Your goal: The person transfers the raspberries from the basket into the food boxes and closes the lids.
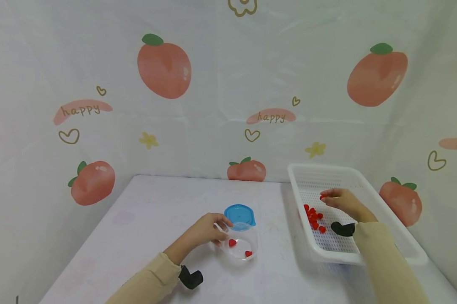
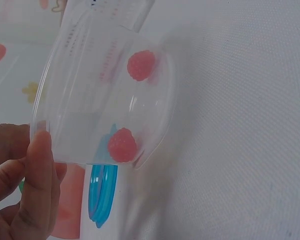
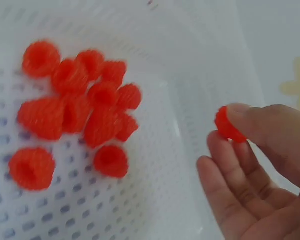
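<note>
My right hand [image 1: 344, 202] pinches one red raspberry [image 3: 227, 125] between thumb and fingers, above the white basket. Several more raspberries [image 3: 102, 125] lie in a cluster on the basket's perforated floor, to the left of that hand in the right wrist view. With thumb and fingers my left hand [image 1: 207, 230] grips the rim of a clear round plastic container [image 1: 251, 236]. Inside the container are two raspberries [image 2: 141, 65], apart from each other on its bottom. Just behind it on the table lies a blue lid [image 1: 239, 214].
The white basket [image 1: 414, 249] stands at the right of the white-covered table [image 1: 137, 198], its high rim around the raspberries. A white curtain [image 1: 209, 76] with peach prints hangs behind the table. Black wrist mounts [image 1: 190, 278] stick out beside both sleeves.
</note>
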`<state>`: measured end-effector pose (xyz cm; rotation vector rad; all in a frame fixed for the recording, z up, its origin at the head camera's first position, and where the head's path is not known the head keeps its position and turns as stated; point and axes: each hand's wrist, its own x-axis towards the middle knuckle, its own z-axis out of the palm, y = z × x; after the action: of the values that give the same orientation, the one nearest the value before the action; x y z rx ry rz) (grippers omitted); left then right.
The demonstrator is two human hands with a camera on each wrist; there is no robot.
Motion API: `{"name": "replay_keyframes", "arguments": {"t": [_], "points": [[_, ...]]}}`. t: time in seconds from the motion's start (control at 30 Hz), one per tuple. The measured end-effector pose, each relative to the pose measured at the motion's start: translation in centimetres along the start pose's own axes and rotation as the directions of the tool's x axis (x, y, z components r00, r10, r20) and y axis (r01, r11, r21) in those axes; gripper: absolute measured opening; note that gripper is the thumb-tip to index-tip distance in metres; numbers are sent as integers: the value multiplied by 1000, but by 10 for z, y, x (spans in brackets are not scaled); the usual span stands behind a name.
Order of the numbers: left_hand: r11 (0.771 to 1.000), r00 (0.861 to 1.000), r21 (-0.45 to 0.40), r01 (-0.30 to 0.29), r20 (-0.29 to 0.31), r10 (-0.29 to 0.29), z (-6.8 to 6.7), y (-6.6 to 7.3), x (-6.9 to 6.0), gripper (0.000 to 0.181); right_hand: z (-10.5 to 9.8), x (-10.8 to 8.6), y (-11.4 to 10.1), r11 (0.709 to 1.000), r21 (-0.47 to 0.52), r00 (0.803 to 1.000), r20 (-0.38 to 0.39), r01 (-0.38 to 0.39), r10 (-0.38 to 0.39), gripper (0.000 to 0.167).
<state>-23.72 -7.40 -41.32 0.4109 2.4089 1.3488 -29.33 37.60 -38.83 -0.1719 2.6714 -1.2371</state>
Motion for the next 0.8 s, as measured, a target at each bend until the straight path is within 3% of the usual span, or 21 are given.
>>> {"name": "replay_keyframes", "arguments": {"t": [0.33,0.53,0.63,0.8], "points": [[1000,1000,-8,3,-5,-3,1,-1,0,27,1,-5,-18,992,107,984,-168,70,-51,53],[1000,1000,-7,0,-3,0,1,-1,0,28,7,-9,-34,963,236,967,-246,128,-68,58],[1000,1000,-6,1,-1,-1,0,-2,1,27,11,-10,-44,912,366,955,-286,187,-81,45],[1000,1000,-2,4,0,-4,0,-3,3,27,22,-11,-66,758,577,935,-333,304,-122,19]]}}
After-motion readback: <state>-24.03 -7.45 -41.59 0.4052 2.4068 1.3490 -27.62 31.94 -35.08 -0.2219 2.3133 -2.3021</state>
